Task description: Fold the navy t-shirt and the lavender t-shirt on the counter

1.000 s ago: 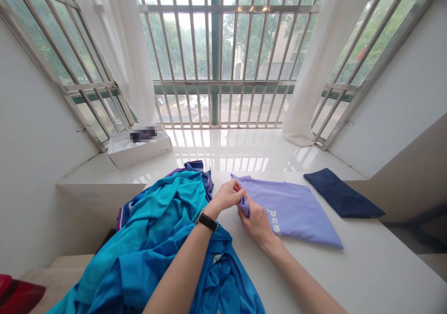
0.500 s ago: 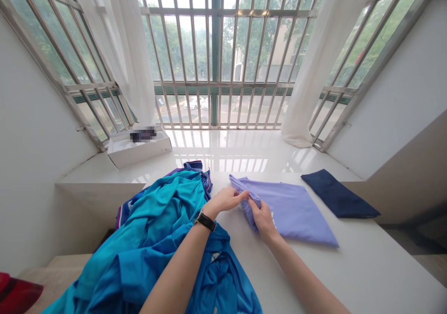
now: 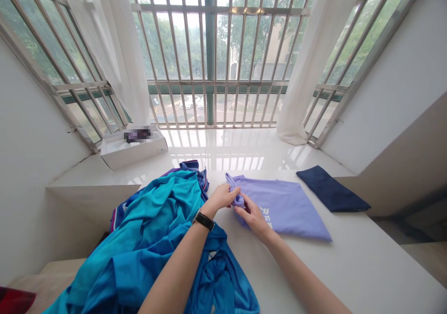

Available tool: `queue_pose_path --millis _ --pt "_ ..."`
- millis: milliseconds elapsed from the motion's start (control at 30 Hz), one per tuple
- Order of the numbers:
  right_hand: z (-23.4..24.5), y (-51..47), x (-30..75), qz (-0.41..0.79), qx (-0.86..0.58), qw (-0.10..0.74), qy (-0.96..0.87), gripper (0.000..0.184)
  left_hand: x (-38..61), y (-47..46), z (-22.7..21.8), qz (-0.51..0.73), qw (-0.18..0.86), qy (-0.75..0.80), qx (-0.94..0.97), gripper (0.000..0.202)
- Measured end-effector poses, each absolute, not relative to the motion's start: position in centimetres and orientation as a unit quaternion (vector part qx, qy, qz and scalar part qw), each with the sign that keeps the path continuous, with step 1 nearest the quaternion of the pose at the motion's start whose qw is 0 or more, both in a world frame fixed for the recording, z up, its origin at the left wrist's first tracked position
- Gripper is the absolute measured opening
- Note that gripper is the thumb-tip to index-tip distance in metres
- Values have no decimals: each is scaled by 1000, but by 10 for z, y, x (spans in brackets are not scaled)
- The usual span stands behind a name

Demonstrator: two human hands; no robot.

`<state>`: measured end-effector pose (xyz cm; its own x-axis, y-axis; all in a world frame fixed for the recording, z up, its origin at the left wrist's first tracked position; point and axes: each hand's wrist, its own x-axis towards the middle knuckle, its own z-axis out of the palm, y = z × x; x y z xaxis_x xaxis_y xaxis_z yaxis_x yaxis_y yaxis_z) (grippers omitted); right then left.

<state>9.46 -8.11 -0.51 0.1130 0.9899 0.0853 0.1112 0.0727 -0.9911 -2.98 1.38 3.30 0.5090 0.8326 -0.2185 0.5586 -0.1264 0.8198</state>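
Note:
A lavender shirt (image 3: 289, 207) with white lettering lies folded flat on the white table. Its left end is bunched into a narrow roll, raised a little off the tabletop. My left hand (image 3: 222, 197), with a black watch on the wrist, pinches this roll from the left. On the other side, my right hand (image 3: 254, 217) has its thumb and fingers closed around the lower part of the same roll. Some fingertips of both hands are hidden by the cloth. Beside my left forearm is a heap of blue and teal clothes (image 3: 150, 225).
A folded navy cloth (image 3: 331, 188) lies right of the shirt. At the back left, an open white box (image 3: 134, 153) sits on the sill, its contents blurred. Behind are a barred window (image 3: 209, 83) and white curtains (image 3: 293, 114). Something red (image 3: 16, 300) shows at lower left.
The shirt's left end has been gathered into a tighter roll, exposing more of the white lettering. My right hand has moved slightly left and down along it. The whole view has shifted a little.

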Motion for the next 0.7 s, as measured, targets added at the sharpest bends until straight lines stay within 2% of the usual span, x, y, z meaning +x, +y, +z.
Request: queue_pose_path --millis 200,400,533,633,700 --pt "-7 -83 94 457 -505 502 -534 67 -34 16 34 158 301 455 823 38" --pt "-10 -79 98 474 -488 512 -524 63 -33 18 26 173 295 464 817 32" --pt "-10 -79 97 473 -501 486 -538 53 -35 20 20 182 258 489 813 25" --pt "-7 -80 100 435 -526 459 -569 43 -38 23 15 188 257 504 803 20" --pt "-2 -80 113 362 -565 437 -599 37 -41 27 12 188 270 509 795 21"
